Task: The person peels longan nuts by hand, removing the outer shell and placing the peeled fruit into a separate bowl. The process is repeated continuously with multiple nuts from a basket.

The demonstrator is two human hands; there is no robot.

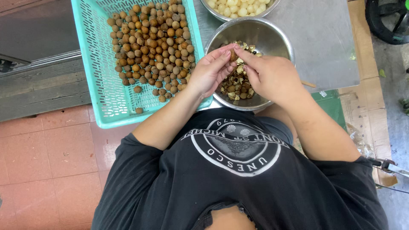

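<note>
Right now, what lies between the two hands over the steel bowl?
In the head view, one small brown fruit sits between the left hand and right hand, pinched by their fingertips above the steel bowl of shells.

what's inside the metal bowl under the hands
The metal bowl holds a heap of brown broken shells. The left hand and right hand pinch one small brown fruit above it. The hands cover part of the heap.

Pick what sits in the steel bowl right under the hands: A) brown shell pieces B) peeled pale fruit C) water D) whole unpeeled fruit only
A: the steel bowl under the left hand and right hand holds broken brown shell pieces; the peeled pale fruit lies in the other bowl beyond.
</note>
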